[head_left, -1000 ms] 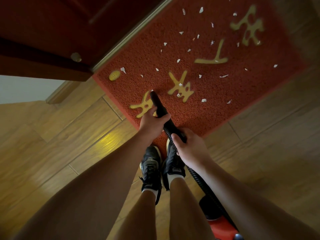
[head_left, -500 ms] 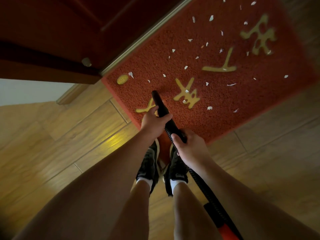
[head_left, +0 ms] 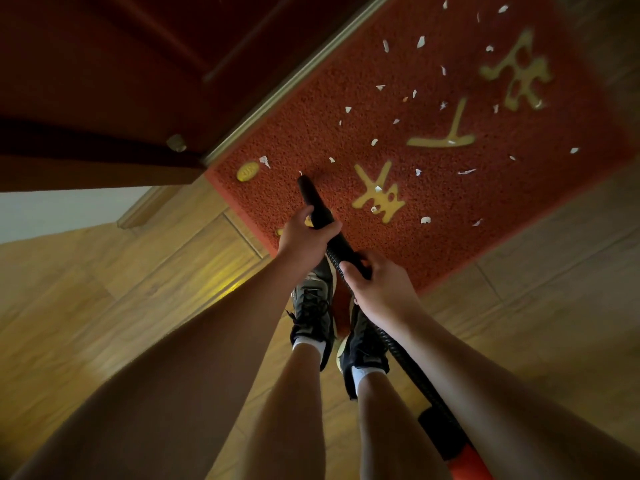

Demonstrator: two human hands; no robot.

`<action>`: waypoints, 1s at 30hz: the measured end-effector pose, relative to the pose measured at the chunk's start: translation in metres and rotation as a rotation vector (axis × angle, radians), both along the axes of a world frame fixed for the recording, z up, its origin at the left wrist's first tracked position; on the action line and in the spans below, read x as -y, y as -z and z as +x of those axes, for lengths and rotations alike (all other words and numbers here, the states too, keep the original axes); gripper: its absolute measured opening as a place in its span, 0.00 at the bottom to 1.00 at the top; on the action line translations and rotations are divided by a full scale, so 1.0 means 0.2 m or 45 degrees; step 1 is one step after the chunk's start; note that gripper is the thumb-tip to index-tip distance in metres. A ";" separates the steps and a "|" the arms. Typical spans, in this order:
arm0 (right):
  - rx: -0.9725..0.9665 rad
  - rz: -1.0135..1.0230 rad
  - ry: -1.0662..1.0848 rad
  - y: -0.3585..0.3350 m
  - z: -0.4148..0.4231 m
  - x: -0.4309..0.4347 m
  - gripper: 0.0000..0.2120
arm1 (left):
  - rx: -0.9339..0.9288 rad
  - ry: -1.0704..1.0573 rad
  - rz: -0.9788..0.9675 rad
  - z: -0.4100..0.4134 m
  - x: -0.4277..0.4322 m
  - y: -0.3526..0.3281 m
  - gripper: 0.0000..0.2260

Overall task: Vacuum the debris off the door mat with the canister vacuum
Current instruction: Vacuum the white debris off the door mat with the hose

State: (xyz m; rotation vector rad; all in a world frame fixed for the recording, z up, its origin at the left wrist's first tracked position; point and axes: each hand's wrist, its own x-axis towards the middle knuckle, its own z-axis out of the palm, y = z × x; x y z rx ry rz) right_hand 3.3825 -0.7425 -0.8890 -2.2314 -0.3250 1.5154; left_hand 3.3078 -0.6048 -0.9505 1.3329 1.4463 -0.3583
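Canister (head_left: 462, 460): red-and-black hard shell, behind the grip. The ribbed black hose (head_left: 408, 367) runs up past the right shoe (head_left: 360, 344) into the right hand (head_left: 381, 285), which is wrapped round the hose cuff. Just ahead, the left hand (head_left: 304, 237) clasps the smooth, tapered black nozzle (head_left: 313, 199); its tip appears to meet the mat (head_left: 502, 202) beyond the grip.

Mat: red, coarse looped pile, yellow characters.

Debris (head_left: 425, 220): thin white flakes, scattered ahead and right of the tip.

Risks:
- The tip may seal on the pile and lift the mat.
- Light flakes may be pushed aside rather than drawn in.
- The hose may snag the shoe.
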 end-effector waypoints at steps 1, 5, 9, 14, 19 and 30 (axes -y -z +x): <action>0.007 -0.002 0.002 0.01 0.00 -0.01 0.16 | 0.001 0.002 -0.004 0.00 -0.01 0.01 0.33; 0.004 0.002 0.009 0.02 -0.01 -0.05 0.14 | 0.010 0.009 -0.014 -0.01 -0.05 0.01 0.34; -0.003 0.028 0.017 0.02 -0.03 -0.10 0.13 | 0.012 -0.007 -0.019 -0.02 -0.10 0.00 0.28; 0.021 0.017 -0.021 0.02 -0.07 -0.17 0.14 | -0.014 -0.036 -0.024 -0.06 -0.16 -0.01 0.36; 0.040 0.045 -0.069 0.02 -0.11 -0.24 0.11 | -0.027 -0.066 -0.005 -0.13 -0.22 0.01 0.49; 0.030 0.087 -0.041 0.05 -0.18 -0.32 0.13 | -0.045 -0.100 0.026 -0.19 -0.31 0.02 0.36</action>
